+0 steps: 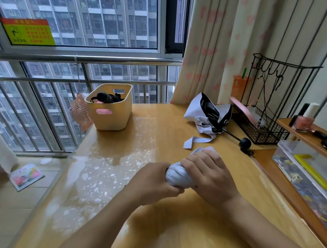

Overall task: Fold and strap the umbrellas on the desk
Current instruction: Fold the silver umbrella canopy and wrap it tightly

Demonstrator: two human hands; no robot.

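Both hands are on a white folding umbrella (178, 175), held just above the desk (141, 144), well nearer the person than the cream plastic basket (110, 117) and off to the basket's right. The left hand (154, 180) is curled into a fist round one end of the bundle, and the right hand (207, 173) wraps over its middle with fingers and thumb closed round the gathered cloth. I cannot tell which end the handle is at, since both hands cover it. The canopy looks bunched into a short roll, so the step in hand appears to be twisting the folds tight round the shaft, with the strapping not yet done. No strap shows on this umbrella. The next move probably calls for the right hand to hold the roll firm so the pleats do not spring loose, while a free finger finds the strap tab, draws it round and presses it fast. A second umbrella (208, 113), white outside and black inside, lies slack on the desk to the right of the basket and well apart from it. Its white strap (194, 141) trails loose toward the person and its black ball handle (245, 143) points further right. It needs the whole job. A black umbrella (107, 97) rests inside the basket, seemingly already bundled.
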